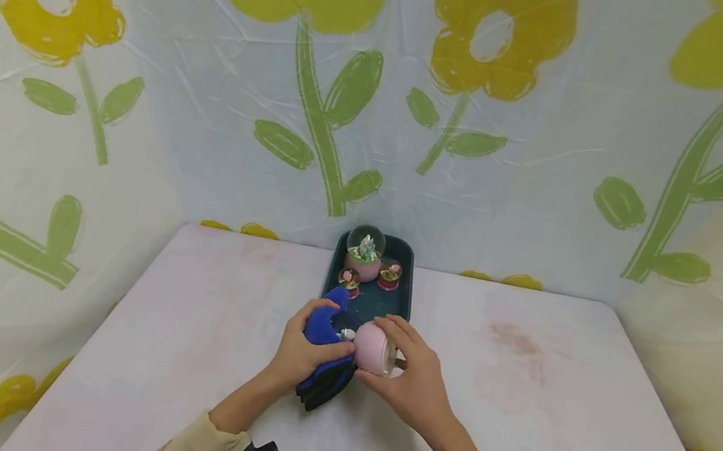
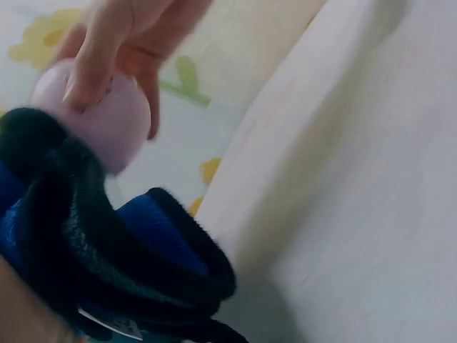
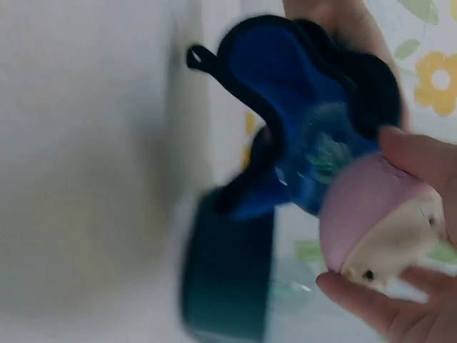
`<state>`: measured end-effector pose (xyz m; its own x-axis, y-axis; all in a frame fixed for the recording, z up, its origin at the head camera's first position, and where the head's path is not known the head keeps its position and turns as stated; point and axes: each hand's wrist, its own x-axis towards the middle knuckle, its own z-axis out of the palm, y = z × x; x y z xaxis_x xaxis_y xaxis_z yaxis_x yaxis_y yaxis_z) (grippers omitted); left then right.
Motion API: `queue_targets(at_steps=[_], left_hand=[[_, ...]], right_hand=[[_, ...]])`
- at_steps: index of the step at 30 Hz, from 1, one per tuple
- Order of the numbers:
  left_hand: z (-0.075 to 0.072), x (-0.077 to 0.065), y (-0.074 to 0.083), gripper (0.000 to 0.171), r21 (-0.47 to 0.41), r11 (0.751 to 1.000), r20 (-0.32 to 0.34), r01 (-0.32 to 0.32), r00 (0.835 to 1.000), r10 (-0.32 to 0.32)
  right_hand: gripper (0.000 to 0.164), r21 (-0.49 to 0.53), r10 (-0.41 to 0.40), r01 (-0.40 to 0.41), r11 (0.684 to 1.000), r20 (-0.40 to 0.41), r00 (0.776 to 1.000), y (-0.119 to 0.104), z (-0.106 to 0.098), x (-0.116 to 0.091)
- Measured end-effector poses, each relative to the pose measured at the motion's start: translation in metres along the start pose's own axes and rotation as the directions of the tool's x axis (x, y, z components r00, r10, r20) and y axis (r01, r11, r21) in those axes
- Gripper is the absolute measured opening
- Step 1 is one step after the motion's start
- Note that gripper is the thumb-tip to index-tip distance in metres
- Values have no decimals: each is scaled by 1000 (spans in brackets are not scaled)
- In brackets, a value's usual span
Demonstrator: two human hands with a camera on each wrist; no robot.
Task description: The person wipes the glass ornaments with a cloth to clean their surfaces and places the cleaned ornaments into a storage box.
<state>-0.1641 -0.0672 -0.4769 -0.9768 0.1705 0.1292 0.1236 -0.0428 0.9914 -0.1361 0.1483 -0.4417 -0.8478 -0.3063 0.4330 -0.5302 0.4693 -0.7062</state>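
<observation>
My left hand point(image 1: 298, 353) grips a blue cleaning cloth point(image 1: 320, 326) with black edging, folded in several layers. In my right hand point(image 1: 414, 376) is a snow globe point(image 1: 373, 349), held by its pink base and tipped on its side, its dome pointing left into the cloth. The right wrist view shows the clear dome point(image 3: 325, 153) with a small figure inside, lying against the blue fabric. Fingers and thumb clasp the sides of the pink base point(image 3: 368, 204), whose pale underside faces my right palm. From the left wrist, the cloth point(image 2: 107, 229) hides the dome.
Just beyond my hands lies a dark green tray point(image 1: 408, 255) on the pale table point(image 1: 238, 285). It holds a large snow globe point(image 1: 365, 254) and two small ones, one point(image 1: 389, 276) on the right and another point(image 1: 349, 281) nearer. A flower-printed sheet point(image 1: 228, 78) surrounds the table.
</observation>
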Motion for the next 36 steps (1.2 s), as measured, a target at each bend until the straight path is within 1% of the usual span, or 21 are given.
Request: queue_targets(at_steps=[1,3,5,8,10,11,14,16,18,20,21,22,24,26,29,30,31,32,33,34,36], left_hand=[[-2,0,-1,62,24,1000,17,-3,1000,3],[-5,0,-1,63,44,999,67,-8,998,5],[-10,1,-1,64,44,999,123,-10,992,4],[-16,2,0,62,30,1000,202,-3,979,-4],[-20,2,1,61,9,1000,241,9,970,-11],[-21,1,1,61,-8,1000,262,18,965,-15],[-22,-1,3,61,-70,997,307,44,951,-21],[-22,-1,4,61,-108,993,312,50,950,-14],[-22,-1,4,62,-140,989,296,37,955,6],[-22,0,5,63,-166,986,261,21,965,23],[-23,0,6,63,-178,984,241,16,970,27],[-23,1,6,62,-186,982,219,13,975,28],[-22,1,6,60,-195,981,164,7,986,26],[-21,2,6,58,-192,981,105,-2,994,23],[-18,0,6,58,-144,989,42,-13,999,20],[-18,-1,5,58,-127,992,33,-9,999,14],[-17,-1,6,58,-115,993,30,-10,999,14],[-16,-2,7,58,-98,995,27,-9,1000,12],[-15,-2,8,58,-84,996,28,-8,1000,10],[-15,-2,10,59,-72,997,29,-7,1000,9],[-15,-1,14,59,-58,998,44,-21,999,24]], right_hand=[[73,-73,-51,53,996,22,998,-3,-3,3],[74,-158,-120,134,978,95,988,-9,-13,10],[73,-153,-138,168,974,186,973,-10,-22,19],[71,-3,-117,124,992,312,943,-3,-32,34],[69,125,-96,51,991,377,921,6,-35,40],[68,186,-78,2,983,404,911,11,-36,42],[67,342,-36,-133,930,446,894,30,-35,42],[66,442,-2,-222,869,452,892,41,-30,38],[64,530,15,-271,804,437,899,50,-22,34],[63,588,37,-289,756,401,915,54,-13,28],[63,604,55,-289,742,375,926,54,-8,25],[62,603,78,-281,747,340,937,52,-4,21],[63,565,126,-250,787,249,960,43,3,13],[65,479,143,-188,857,130,981,31,10,6],[70,274,88,-78,959,-23,996,9,15,-1],[71,186,50,-38,982,-57,997,2,15,-2],[72,93,5,2,996,-77,997,-5,13,-3],[73,-2,-43,43,999,-76,996,-12,11,-2],[73,-94,-92,86,992,-61,994,-19,8,-1],[74,-187,-131,123,975,-35,991,-26,4,1],[75,-326,-204,204,923,36,978,-36,-5,8]])
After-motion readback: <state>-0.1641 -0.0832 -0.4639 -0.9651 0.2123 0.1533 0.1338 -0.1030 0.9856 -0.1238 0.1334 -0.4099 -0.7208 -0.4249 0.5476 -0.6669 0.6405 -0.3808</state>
